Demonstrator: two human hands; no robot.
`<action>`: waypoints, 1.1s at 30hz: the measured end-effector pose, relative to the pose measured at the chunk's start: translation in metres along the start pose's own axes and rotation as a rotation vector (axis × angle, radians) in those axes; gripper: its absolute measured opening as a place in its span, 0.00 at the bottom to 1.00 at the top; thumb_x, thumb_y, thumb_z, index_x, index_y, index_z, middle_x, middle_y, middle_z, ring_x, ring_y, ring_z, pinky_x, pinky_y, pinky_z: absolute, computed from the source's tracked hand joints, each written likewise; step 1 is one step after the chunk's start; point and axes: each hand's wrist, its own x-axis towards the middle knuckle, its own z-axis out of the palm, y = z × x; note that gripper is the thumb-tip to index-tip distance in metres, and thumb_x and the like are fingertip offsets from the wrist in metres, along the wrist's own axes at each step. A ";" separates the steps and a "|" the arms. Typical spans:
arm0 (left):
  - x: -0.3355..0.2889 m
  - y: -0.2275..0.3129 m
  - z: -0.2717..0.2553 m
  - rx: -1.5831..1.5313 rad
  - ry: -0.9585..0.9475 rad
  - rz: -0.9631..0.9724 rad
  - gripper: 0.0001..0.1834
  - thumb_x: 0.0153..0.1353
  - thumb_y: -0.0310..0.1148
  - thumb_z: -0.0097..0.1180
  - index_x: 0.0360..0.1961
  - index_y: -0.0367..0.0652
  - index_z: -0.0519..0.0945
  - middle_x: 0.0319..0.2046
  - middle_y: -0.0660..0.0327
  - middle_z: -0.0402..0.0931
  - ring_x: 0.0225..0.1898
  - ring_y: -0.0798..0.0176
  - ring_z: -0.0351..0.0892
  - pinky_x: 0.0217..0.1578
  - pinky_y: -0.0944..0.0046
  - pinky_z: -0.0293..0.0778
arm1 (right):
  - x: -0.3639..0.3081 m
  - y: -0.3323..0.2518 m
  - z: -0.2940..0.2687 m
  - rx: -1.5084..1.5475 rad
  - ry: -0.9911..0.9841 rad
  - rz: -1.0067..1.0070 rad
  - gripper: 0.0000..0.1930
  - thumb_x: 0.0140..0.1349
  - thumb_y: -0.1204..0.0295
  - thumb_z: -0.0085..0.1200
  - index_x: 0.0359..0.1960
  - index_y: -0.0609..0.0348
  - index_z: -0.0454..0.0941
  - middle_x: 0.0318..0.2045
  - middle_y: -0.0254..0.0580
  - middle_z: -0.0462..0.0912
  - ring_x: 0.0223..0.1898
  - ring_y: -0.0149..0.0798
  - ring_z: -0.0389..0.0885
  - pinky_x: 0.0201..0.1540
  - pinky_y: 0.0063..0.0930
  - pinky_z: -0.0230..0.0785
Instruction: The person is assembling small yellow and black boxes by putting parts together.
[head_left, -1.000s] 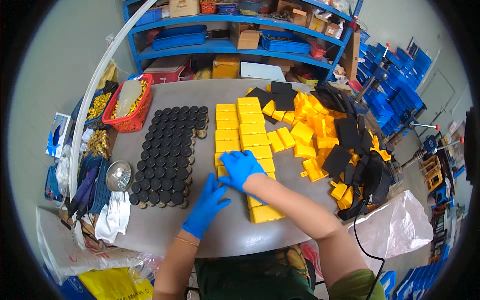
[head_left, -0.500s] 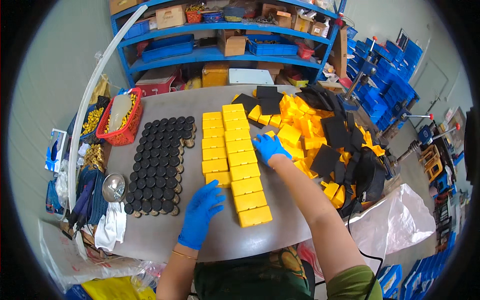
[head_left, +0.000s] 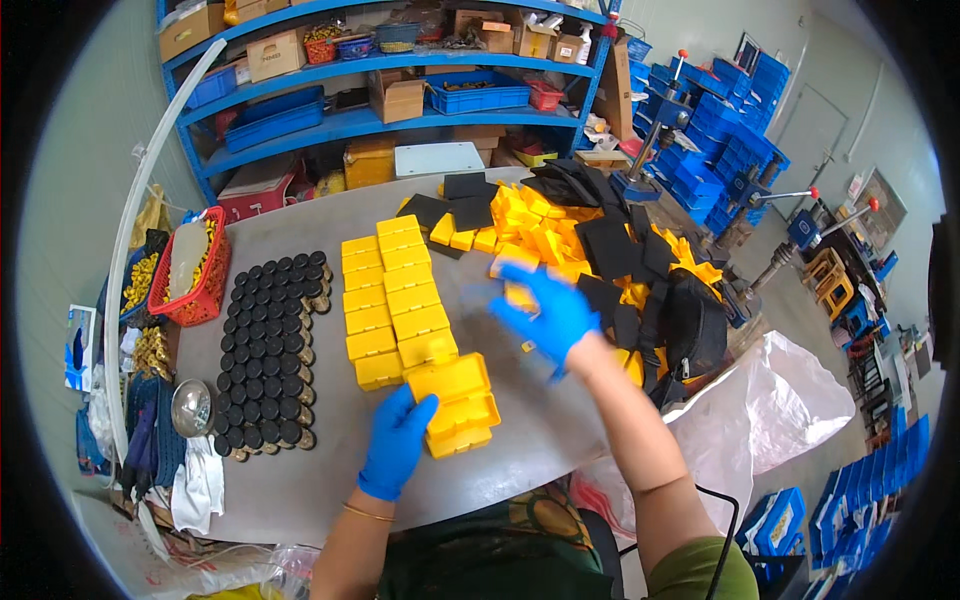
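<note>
My left hand [head_left: 393, 445], in a blue glove, grips a yellow plastic box [head_left: 452, 383] by its left side, thumb on top. The box is tilted over the near end of two columns of yellow boxes [head_left: 367, 318]. My right hand [head_left: 552, 318], also gloved in blue and blurred, hangs with fingers spread between the columns and a heap of loose yellow boxes [head_left: 540, 238]. Nothing shows in its fingers. Beneath it, a small yellow piece [head_left: 527, 347] lies on the grey table [head_left: 330, 480].
Rows of black-capped small jars [head_left: 262, 350] stand left of the boxes. Beyond them are a red basket [head_left: 203, 300] and a metal bowl [head_left: 192, 407]. Black flat pieces [head_left: 605, 248] and a black bag [head_left: 695, 325] lie by the heap. A blue shelf rack [head_left: 350, 128] stands behind.
My left hand has closed on a yellow box, now tilted at the columns' near end. My right hand has left its spot beside the column, fingers spreading. The whole view has shifted.
</note>
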 end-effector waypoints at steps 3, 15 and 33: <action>-0.011 0.002 0.012 -0.739 0.120 -0.145 0.29 0.61 0.29 0.48 0.63 0.39 0.58 0.59 0.54 0.64 0.61 0.56 0.62 0.60 0.56 0.60 | 0.000 0.095 -0.025 -0.748 0.334 0.229 0.27 0.53 0.54 0.57 0.53 0.51 0.72 0.51 0.46 0.75 0.60 0.45 0.63 0.62 0.44 0.52; -0.025 0.039 0.014 -0.845 0.081 -0.014 0.25 0.62 0.32 0.49 0.60 0.41 0.63 0.54 0.55 0.69 0.53 0.57 0.72 0.51 0.58 0.71 | -0.063 -0.037 0.031 -0.189 -0.030 -0.917 0.22 0.48 0.70 0.55 0.49 0.46 0.75 0.54 0.39 0.74 0.57 0.42 0.70 0.59 0.46 0.60; -0.055 0.033 0.007 -0.448 0.383 -0.064 0.17 0.64 0.31 0.47 0.53 0.36 0.70 0.46 0.60 0.74 0.47 0.69 0.72 0.49 0.68 0.69 | -0.044 -0.075 0.053 0.539 -0.393 0.034 0.23 0.56 0.65 0.58 0.53 0.55 0.68 0.44 0.44 0.78 0.44 0.39 0.77 0.48 0.32 0.69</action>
